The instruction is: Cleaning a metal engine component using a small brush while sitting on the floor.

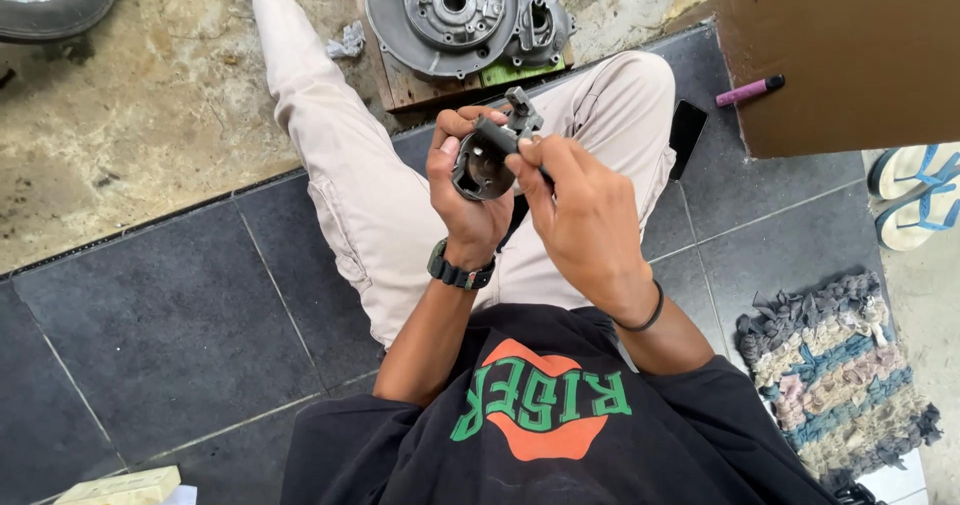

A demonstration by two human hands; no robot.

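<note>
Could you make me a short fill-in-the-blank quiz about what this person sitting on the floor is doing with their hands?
1. The left hand cups a small dark round ____ part.
2. The wrist of that hand wears a dark ____.
3. Ahead of the knees, a large grey engine cover lies on a ____ board.
4. The pink marker rests on a ____ panel.

Missing words: metal; watch; wooden; brown
</note>
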